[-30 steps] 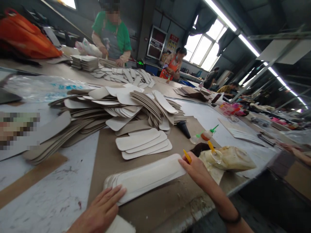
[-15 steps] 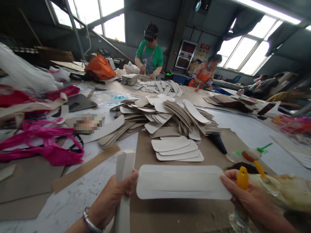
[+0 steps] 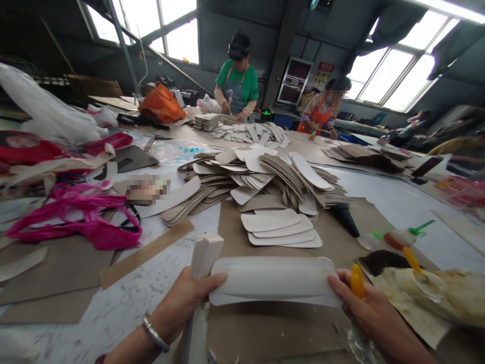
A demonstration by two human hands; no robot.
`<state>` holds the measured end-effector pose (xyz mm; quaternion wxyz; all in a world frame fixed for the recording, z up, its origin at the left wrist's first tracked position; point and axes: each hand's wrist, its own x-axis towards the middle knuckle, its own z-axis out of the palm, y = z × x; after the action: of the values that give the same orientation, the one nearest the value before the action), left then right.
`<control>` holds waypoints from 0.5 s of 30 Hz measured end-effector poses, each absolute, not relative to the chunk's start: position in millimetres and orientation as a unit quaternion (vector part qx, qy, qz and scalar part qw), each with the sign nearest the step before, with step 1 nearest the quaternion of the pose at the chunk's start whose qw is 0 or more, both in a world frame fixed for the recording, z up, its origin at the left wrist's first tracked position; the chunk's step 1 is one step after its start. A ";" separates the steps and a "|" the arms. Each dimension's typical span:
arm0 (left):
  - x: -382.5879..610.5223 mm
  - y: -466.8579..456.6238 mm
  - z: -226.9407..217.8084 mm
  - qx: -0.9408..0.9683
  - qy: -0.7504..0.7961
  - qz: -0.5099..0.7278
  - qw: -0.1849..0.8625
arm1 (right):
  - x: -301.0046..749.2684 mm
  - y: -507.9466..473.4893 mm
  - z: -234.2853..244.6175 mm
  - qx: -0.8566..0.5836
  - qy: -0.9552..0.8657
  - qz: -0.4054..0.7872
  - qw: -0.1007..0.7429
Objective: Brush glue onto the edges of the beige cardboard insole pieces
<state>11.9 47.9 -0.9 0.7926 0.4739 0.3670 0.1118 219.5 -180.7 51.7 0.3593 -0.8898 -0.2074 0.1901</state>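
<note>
Between my hands a white rounded panel [image 3: 273, 280] is held up, its middle bowed. My left hand [image 3: 182, 298] is closed on the panel's left end, thumb on its face. Right behind that thumb a stack of narrow white strips [image 3: 206, 247] runs down past the hand; whether the fingers also grip it is hidden. My right hand [image 3: 364, 303] is closed on the other end. A yellow-tipped tool [image 3: 357, 282] sticks up from the same hand, with crumpled clear plastic [image 3: 359, 346] below it. Several similar white panels [image 3: 282, 230] lie fanned out just beyond.
A heap of grey-brown and white panels [image 3: 257, 177] covers mid-table. To the right lie a black cone [image 3: 344, 220], a bottle with a green nozzle [image 3: 401, 236] and a yellow-handled brush in a glue-smeared container [image 3: 417, 273]. A pink bag [image 3: 87, 222] lies left. Two co-workers [image 3: 238, 81] stand across.
The panel now bows more, its ends closer together as my right hand has moved inward. My left thumb reaches further over its face. The whole view has shifted slightly.
</note>
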 end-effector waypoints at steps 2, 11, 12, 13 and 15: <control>11.5 49.6 -1.8 0.474 0.362 0.101 0.796 | 221.4 -181.8 49.8 -0.884 -0.222 0.206 0.355; 8.7 51.0 7.6 0.357 0.372 0.021 0.857 | 215.3 -184.4 38.7 -0.767 -0.095 0.327 0.544; 8.4 51.4 4.3 0.338 0.371 0.013 0.865 | 213.0 -183.9 37.7 -0.748 -0.080 0.332 0.568; 8.1 51.9 0.2 0.317 0.370 -0.001 0.873 | 211.0 -183.4 36.7 -0.728 -0.069 0.339 0.592; 7.8 52.9 -8.4 0.276 0.373 -0.037 0.885 | 207.8 -182.8 34.8 -0.680 -0.051 0.359 0.637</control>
<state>7.8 52.9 -8.4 0.8853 0.2757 0.3727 -0.0369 207.8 -182.8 34.8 0.6372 -0.6801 -0.0513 0.3588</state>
